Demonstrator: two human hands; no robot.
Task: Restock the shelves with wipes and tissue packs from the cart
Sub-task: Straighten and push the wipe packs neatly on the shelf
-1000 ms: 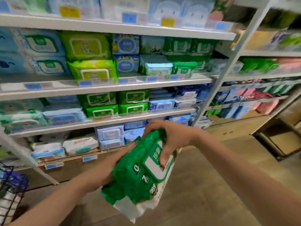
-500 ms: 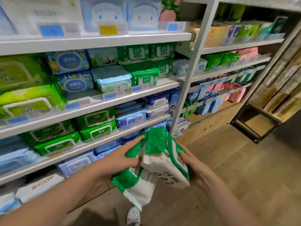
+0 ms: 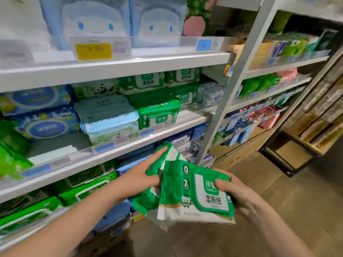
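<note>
- We have turned the front green wet-wipe pack (image 3: pixel 196 193) so its printed label faces us; half a second ago it showed its white underside.
- Our right hand (image 3: pixel 239 193) now grips that pack's right end, thumb over the label.
- Our left hand (image 3: pixel 141 179) has parted the second green pack (image 3: pixel 157 164) from the first, forefinger stretched along its top.

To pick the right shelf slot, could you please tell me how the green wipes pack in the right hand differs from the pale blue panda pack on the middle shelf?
The green-and-white soft plastic wipes pack is held tilted in the right hand; the pale blue panda-printed pack lies flat on the white middle shelf. The green pack shows large white label lettering; the blue one shows a small panda. Both are soft, rectangular packs.
</note>
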